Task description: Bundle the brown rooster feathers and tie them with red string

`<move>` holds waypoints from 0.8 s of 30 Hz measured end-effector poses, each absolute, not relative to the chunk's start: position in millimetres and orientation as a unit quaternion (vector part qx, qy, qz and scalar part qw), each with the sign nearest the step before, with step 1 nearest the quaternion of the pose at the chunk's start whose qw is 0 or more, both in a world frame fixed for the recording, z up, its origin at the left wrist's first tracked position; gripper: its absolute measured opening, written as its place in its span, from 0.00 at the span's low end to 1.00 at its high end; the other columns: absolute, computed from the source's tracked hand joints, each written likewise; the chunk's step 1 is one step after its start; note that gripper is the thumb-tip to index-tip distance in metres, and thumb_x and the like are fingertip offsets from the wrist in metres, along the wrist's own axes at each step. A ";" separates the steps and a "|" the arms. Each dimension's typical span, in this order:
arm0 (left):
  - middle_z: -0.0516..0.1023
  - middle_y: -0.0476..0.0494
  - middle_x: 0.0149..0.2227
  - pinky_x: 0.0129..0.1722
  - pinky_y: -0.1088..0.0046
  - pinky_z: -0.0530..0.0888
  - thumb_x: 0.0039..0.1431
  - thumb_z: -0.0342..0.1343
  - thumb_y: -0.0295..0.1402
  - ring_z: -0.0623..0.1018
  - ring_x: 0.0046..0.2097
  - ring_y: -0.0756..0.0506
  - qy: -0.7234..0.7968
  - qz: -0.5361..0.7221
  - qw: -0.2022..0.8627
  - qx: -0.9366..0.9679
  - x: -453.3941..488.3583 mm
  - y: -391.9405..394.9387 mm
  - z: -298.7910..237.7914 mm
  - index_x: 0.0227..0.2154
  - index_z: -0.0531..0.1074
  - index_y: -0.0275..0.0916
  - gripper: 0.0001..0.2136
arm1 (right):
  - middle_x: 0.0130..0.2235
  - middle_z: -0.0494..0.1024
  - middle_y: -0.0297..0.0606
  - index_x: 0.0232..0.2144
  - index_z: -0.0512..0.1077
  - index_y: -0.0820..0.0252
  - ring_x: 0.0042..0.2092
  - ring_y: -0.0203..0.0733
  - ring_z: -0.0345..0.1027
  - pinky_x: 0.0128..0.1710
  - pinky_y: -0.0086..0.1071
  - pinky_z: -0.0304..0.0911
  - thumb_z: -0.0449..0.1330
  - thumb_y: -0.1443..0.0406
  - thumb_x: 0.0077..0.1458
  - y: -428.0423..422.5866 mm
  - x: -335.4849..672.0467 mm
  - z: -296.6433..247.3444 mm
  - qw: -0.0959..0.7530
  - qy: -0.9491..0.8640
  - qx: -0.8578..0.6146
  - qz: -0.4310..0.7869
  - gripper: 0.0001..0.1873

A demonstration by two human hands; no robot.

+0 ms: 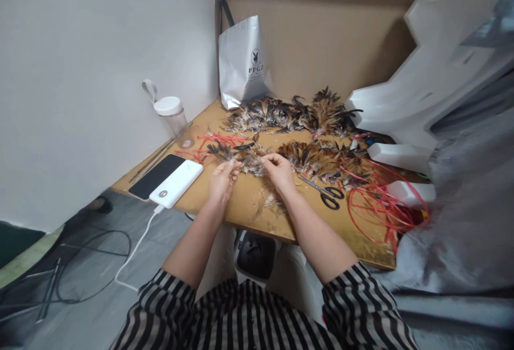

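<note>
My left hand [223, 180] is closed in a pinch at the near side of the table, with a small tuft of dark feathers [220, 150] showing at its fingertips. Just right of it, my right hand [278, 170] pinches with thumb and forefinger beside pale brown feathers [252, 161]; what lies between those fingers is too small to make out. A row of brown and black feather bunches [317, 158] stretches to the right behind my right hand. Black-handled scissors [327, 193] lie on the table to the right of that hand. Loose feather bits [271, 200] are scattered between my forearms.
More feather bunches [277, 114] line the back, before a silver bag [241, 63]. Red strips [377, 200] tangle at right; others [196, 153] lie left. A phone [155, 177], white power bank [176, 183] with cable, and lidded bottle [172, 117] stand left. White foam [401, 90] borders the right.
</note>
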State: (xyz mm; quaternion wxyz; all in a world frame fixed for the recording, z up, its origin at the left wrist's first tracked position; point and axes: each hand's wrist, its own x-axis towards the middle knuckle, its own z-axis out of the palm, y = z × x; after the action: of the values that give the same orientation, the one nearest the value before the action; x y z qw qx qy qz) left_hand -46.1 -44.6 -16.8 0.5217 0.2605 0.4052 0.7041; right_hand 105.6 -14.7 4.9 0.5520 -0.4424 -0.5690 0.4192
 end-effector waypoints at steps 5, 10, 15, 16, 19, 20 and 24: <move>0.77 0.43 0.31 0.19 0.84 0.61 0.42 0.61 0.35 0.68 0.21 0.58 0.407 0.715 0.509 0.252 -47.5 -44.9 -16.8 0.29 0.73 0.34 0.11 | 0.27 0.72 0.35 0.25 0.72 0.61 0.29 0.36 0.62 0.32 0.30 0.57 0.56 0.62 0.45 -13.4 109.4 3.3 0.510 -0.677 -0.447 0.285 0.08; 0.77 0.44 0.31 0.20 0.84 0.62 0.42 0.61 0.35 0.68 0.21 0.59 0.394 0.728 0.505 0.244 -48.4 -44.8 -16.0 0.29 0.72 0.34 0.11 | 0.33 0.71 0.37 0.30 0.73 0.58 0.35 0.38 0.62 0.38 0.31 0.56 0.53 0.65 0.49 -19.2 104.3 18.2 0.384 -0.791 -0.453 0.148 0.09; 0.77 0.44 0.29 0.20 0.84 0.62 0.42 0.62 0.34 0.68 0.21 0.58 0.382 0.736 0.509 0.230 -48.7 -45.1 -15.5 0.29 0.72 0.33 0.11 | 0.42 0.68 0.40 0.37 0.72 0.54 0.46 0.45 0.56 0.45 0.36 0.51 0.53 0.65 0.52 -19.2 89.6 27.8 0.255 -0.865 -0.432 0.024 0.11; 0.77 0.44 0.29 0.20 0.84 0.62 0.42 0.62 0.34 0.68 0.22 0.58 0.381 0.736 0.511 0.229 -48.7 -45.0 -15.9 0.29 0.72 0.33 0.11 | 0.44 0.67 0.41 0.38 0.72 0.54 0.47 0.46 0.54 0.46 0.38 0.49 0.53 0.65 0.52 -18.2 86.6 27.7 0.235 -0.870 -0.434 0.006 0.12; 0.77 0.44 0.29 0.20 0.83 0.61 0.42 0.62 0.35 0.68 0.22 0.58 0.382 0.731 0.514 0.233 -48.5 -43.8 -17.4 0.28 0.72 0.33 0.11 | 0.48 0.64 0.43 0.42 0.70 0.53 0.51 0.49 0.49 0.46 0.41 0.47 0.50 0.65 0.55 -14.2 79.3 25.1 0.197 -0.873 -0.445 -0.038 0.14; 0.77 0.44 0.29 0.20 0.83 0.61 0.42 0.61 0.35 0.68 0.22 0.58 0.384 0.729 0.514 0.237 -48.3 -43.4 -17.8 0.27 0.72 0.33 0.11 | 0.49 0.63 0.44 0.42 0.70 0.53 0.52 0.50 0.47 0.47 0.42 0.46 0.48 0.65 0.55 -12.6 77.5 23.9 0.191 -0.872 -0.447 -0.050 0.15; 0.77 0.44 0.29 0.20 0.83 0.60 0.42 0.61 0.36 0.68 0.22 0.58 0.396 0.718 0.514 0.251 -47.1 -42.8 -17.6 0.28 0.72 0.33 0.12 | 0.48 0.64 0.44 0.40 0.72 0.54 0.52 0.50 0.47 0.46 0.42 0.46 0.47 0.65 0.56 -6.4 73.0 19.7 0.193 -0.867 -0.456 -0.065 0.15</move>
State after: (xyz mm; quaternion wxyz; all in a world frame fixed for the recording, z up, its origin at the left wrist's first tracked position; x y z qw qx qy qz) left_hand -47.1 -42.8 -17.6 0.5141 0.2513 0.3959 0.7182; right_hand 73.0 -6.4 19.7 0.1930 -0.4557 -0.8665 -0.0651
